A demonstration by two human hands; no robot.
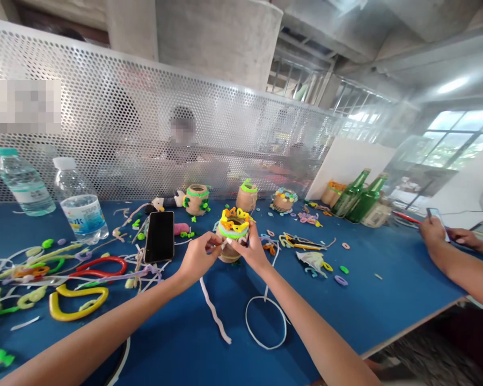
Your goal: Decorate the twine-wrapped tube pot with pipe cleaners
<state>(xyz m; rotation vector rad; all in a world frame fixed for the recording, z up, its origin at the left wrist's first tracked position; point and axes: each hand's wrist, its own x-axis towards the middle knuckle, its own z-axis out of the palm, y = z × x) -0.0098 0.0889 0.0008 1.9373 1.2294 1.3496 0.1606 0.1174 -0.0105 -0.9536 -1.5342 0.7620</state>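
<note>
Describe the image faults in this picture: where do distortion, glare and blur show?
In the head view, wide-angle distortion curves the perforated white metal screen and the blue tabletop; bright window panes glare at upper right; a hazy smear veils the right side; the tan jar wrapped in yellow and green pipe cleaners looks fairly sharp.

My blue worktable (386,300) at the craft session — strewn with loose pipe cleaners (78,303), a white loop (265,321) among them — carries a black smartphone (159,237) lying flat, two plastic water bottles (80,201) at left, two green glass bottles (358,195) at right, and pipe-cleaner-trimmed jars (196,199) near a small plush toy (161,202) along the far side.
</note>
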